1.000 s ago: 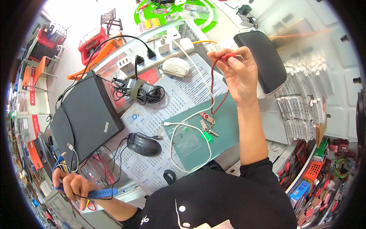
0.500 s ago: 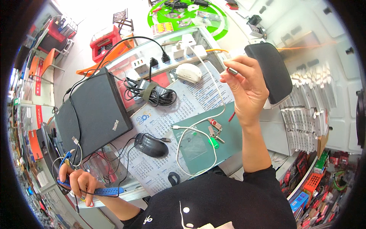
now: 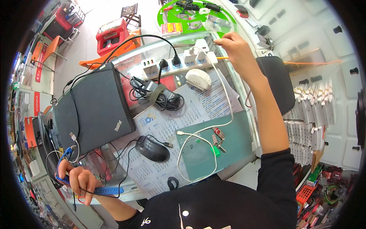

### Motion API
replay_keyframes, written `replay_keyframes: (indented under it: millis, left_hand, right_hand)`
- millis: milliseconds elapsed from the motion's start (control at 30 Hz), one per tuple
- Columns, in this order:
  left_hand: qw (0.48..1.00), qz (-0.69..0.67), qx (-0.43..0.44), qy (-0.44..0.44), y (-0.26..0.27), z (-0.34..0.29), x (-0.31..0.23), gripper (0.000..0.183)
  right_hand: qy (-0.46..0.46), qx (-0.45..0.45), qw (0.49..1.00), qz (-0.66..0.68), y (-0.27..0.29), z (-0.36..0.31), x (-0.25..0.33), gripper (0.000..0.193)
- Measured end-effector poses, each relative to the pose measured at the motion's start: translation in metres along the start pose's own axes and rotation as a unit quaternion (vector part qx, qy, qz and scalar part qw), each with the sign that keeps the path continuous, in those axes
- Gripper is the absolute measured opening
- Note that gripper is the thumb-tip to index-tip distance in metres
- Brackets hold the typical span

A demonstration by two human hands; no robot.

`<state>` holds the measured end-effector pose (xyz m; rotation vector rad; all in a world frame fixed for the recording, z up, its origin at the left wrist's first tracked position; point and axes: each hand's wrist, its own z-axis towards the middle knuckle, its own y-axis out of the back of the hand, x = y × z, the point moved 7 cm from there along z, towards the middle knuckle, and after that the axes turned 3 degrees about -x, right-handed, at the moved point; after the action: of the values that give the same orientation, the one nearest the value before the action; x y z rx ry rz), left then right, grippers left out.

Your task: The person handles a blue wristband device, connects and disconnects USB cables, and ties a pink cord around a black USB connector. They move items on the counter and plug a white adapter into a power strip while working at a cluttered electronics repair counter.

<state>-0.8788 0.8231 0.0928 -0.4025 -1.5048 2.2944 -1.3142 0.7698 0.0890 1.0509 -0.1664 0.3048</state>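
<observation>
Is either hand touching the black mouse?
No, the mouse lies near the laptop, apart from both the left hand and the right hand.

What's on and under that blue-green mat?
Part of a white cable, a piece of clear plastic, and a small cluster with red, silver and green parts. Whatever lies beneath the mat is covered, so I can't tell.
</observation>
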Motion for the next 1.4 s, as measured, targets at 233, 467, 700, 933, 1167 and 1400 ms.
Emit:
replay_keyframes:
  millis: [233, 467, 700, 933, 1167, 1400]
  left_hand:
    - [0.997, 0.053, -0.047, -0.016, 0.006, -0.001, -0.008, 0.012]
    - [0.995, 0.07, -0.076, -0.012, 0.02, 0.013, 0.005, 0.018]
    - [0.992, 0.079, -0.102, -0.001, 0.029, 0.02, 0.015, 0.021]
    - [0.992, 0.082, -0.094, -0.024, 0.027, 0.011, 0.008, 0.022]
    - [0.994, 0.068, -0.084, -0.03, 0.029, 0.002, -0.001, 0.024]
    - [0.995, 0.052, -0.074, -0.037, 0.031, 0.001, -0.004, 0.024]
  right_hand:
    - [0.015, 0.075, 0.997, 0.003, -0.028, 0.028, -0.016, 0.009]
    - [0.042, 0.148, 0.987, -0.044, -0.043, 0.034, -0.022, 0.006]
    - [0.114, 0.218, 0.961, -0.126, -0.058, 0.045, -0.003, 0.006]
    - [0.166, 0.233, 0.948, -0.142, -0.065, 0.054, 0.013, 0.006]
    - [0.171, 0.233, 0.945, -0.151, -0.071, 0.056, 0.011, 0.004]
    - [0.176, 0.242, 0.942, -0.154, -0.076, 0.051, 0.008, 0.006]
